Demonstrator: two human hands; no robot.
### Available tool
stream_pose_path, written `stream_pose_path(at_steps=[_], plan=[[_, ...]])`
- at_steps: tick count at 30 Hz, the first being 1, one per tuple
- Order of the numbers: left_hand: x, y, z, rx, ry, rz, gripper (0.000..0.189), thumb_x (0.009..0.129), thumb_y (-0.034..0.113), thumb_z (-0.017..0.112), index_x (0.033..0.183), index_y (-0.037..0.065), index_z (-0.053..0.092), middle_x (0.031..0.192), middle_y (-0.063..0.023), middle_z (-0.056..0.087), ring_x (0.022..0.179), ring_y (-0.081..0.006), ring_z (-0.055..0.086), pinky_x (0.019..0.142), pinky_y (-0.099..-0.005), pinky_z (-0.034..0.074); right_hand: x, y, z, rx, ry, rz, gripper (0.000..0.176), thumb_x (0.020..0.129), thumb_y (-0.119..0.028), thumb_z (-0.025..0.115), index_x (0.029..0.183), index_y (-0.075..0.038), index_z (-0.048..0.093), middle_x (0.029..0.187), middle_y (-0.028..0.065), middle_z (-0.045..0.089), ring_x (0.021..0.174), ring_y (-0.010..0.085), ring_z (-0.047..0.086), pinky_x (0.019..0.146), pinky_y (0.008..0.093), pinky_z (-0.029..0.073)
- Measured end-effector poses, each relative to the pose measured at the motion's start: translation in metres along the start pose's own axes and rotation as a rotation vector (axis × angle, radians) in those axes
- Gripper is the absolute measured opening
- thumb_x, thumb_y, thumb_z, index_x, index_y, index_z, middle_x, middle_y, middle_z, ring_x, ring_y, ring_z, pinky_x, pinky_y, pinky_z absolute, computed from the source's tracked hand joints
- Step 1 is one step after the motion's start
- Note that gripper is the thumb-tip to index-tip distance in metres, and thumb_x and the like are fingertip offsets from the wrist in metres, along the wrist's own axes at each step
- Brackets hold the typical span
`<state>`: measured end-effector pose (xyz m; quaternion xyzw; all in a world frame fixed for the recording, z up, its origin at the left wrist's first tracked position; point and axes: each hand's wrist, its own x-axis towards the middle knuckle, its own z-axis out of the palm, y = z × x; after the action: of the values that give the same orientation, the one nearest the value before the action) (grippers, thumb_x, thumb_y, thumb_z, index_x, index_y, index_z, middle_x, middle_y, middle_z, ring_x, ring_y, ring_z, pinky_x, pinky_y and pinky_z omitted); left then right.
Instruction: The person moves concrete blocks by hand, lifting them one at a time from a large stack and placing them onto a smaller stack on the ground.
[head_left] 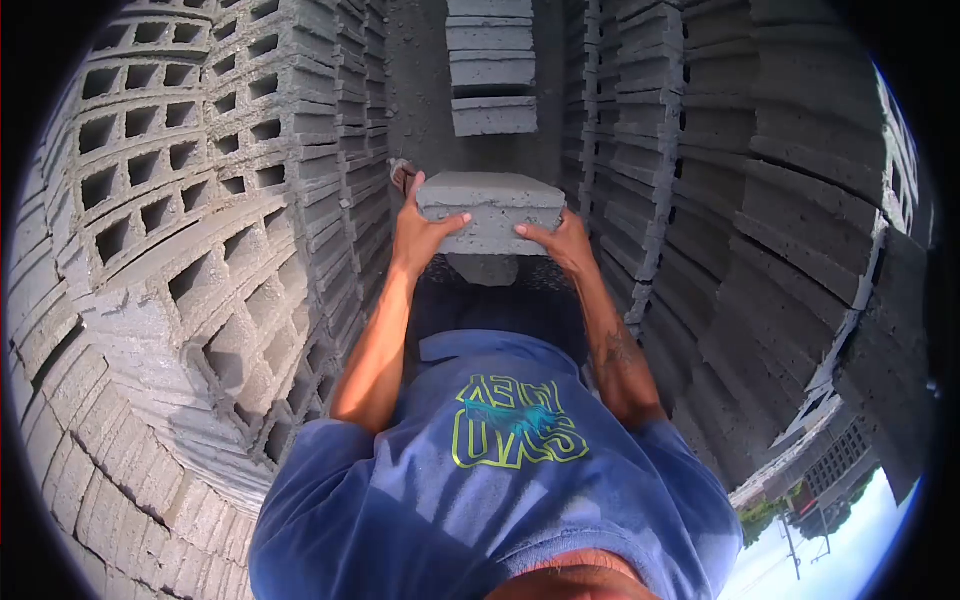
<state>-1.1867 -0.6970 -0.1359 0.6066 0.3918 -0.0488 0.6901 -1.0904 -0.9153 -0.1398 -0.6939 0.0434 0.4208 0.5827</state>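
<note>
both hands grip one grey concrete block (490, 208) held out in front: left hand (418, 232) clamped on its left end, right hand (566, 240) on its right, stacked hollow blocks (190, 200) rising beside the left hand.

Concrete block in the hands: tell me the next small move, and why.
Probably ease the concrete block forward toward the row of blocks ahead. The left hand and right hand grip its ends, it hangs unsupported, and the block stacks close in on both sides, leaving only forward open.
</note>
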Motion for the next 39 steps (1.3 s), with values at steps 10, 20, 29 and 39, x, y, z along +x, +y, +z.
stream_pose_path(at_steps=[10, 20, 29, 39], plan=[[0.144, -0.214, 0.056, 0.094, 0.052, -0.167, 0.118, 0.058, 0.02, 0.088, 0.147, -0.008, 0.015, 0.124, -0.0261, 0.057, 0.115, -0.0297, 0.057, 0.096, -0.0325, 0.045, 0.15, 0.163, -0.042, -0.096, 0.063, 0.34, 0.059, 0.07, -0.019, 0.085, 0.115, 0.008, 0.058, 0.109, 0.0133, 0.066, 0.097, 0.0203, 0.063, 0.09, 0.0304, 0.048], [0.209, -0.213, 0.059, 0.238, 0.001, -0.273, 0.121, 0.061, 0.027, 0.086, 0.147, -0.009, 0.008, 0.132, -0.0296, 0.05, 0.123, -0.0331, 0.051, 0.102, -0.0338, 0.04, 0.226, 0.188, -0.049, -0.087, 0.11, 0.308, 0.096, 0.062, -0.022, 0.09, 0.135, 0.008, 0.036, 0.12, 0.0207, 0.058, 0.109, 0.026, 0.059, 0.091, 0.0356, 0.048], [0.03, -0.101, -0.027, 0.737, -0.17, -0.183, 0.063, 0.075, 0.029, 0.075, 0.129, 0.003, 0.054, 0.112, -0.0208, 0.064, 0.104, -0.0333, 0.063, 0.092, -0.0423, 0.048, 0.136, 0.106, -0.058, -0.712, 0.231, -0.022, 0.085, 0.063, -0.034, 0.086, 0.131, 0.001, 0.048, 0.124, 0.0211, 0.057, 0.115, 0.0334, 0.056, 0.096, 0.0394, 0.045], [-0.161, 0.207, -0.247, 0.69, 0.97, 0.563, 0.033, 0.089, 0.017, 0.066, 0.119, 0.003, 0.063, 0.108, -0.0111, 0.065, 0.098, -0.0166, 0.063, 0.085, -0.028, 0.048, 0.016, -0.081, 0.15, -0.274, -0.556, -0.145, 0.039, 0.085, -0.033, 0.071, 0.103, 0.001, 0.067, 0.08, 0.0046, 0.067, 0.074, 0.0081, 0.059, 0.069, 0.0267, 0.048]])
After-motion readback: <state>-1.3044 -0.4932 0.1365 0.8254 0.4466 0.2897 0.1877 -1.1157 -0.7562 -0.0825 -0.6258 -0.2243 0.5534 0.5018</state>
